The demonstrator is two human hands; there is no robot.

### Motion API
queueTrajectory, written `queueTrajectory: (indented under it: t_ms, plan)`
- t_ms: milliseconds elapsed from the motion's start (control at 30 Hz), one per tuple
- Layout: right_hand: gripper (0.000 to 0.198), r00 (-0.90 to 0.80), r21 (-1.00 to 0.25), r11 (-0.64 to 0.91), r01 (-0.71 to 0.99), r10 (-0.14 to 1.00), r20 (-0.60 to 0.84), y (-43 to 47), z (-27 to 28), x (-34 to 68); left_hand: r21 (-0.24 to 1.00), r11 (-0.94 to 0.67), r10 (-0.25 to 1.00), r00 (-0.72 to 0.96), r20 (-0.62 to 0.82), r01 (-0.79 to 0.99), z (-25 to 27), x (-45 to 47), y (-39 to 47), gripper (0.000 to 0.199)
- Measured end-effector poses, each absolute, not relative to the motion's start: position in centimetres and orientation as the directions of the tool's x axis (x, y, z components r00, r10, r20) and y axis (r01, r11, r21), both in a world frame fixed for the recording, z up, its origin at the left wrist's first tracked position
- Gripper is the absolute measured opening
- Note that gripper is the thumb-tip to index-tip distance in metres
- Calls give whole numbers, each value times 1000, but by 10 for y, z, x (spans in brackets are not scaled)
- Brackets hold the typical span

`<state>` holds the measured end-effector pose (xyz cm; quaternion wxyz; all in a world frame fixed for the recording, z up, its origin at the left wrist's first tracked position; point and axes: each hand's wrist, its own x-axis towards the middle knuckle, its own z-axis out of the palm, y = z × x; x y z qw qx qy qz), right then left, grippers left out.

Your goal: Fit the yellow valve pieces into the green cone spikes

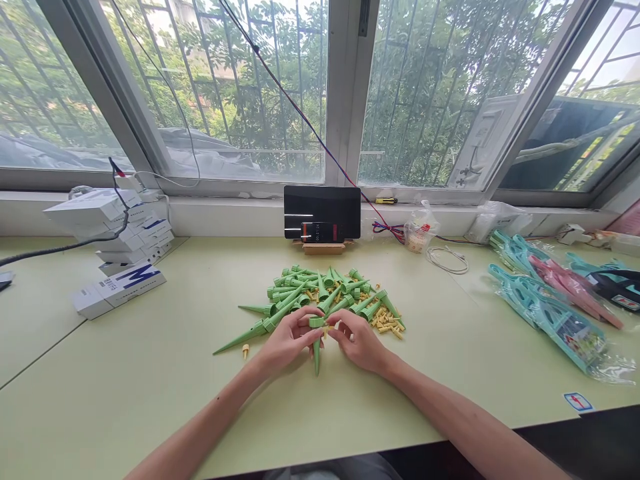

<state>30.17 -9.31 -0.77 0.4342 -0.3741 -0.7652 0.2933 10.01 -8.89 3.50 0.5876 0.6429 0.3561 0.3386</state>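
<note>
The person's left hand (pixel 293 333) holds a green spike (pixel 317 353) at the middle of the near side of the table (pixel 165 393), thumb and fingers pinching it near its cup, which sits at 12 o'clock with the point at 6. At its 3 o'clock, the right hand (pixel 357 339) pinches a small yellow peg (pixel 326 331) between thumb and forefinger; whether peg and spike touch cannot be told.

The peg is tiny and the fingertips cover much of it, so a sideways push could make it slip and drop. A loose left pinch could let the tapered spike twist. More green spikes (pixel 285 293) crowd 12 o'clock and loose yellow pegs (pixel 387 325) lie toward 2, so a dropped peg could get lost there. A stray peg (pixel 245 351) at 9 o'clock could be brushed away by the left forearm.
</note>
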Motion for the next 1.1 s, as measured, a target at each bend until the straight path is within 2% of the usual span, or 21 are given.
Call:
queueTrajectory:
  t_ms: [533,767,900,1100]
  plan:
    - [10,-354,-763,559,326,820,450,-93,-9,301,996,-48,866,499,6,73,37,100,-90,36]
    - [19,-383,-748,577,327,805,453,-94,-5,302,996,-53,862,507,7,76,39,100,-91,36]
    - [13,-365,-778,533,332,833,415,-94,-6,302,996,-59,864,503,14,74,39,100,-91,36]
    - [16,-380,-765,544,345,826,416,-94,-4,303,996,-58,868,497,17,68,39,100,-91,37]
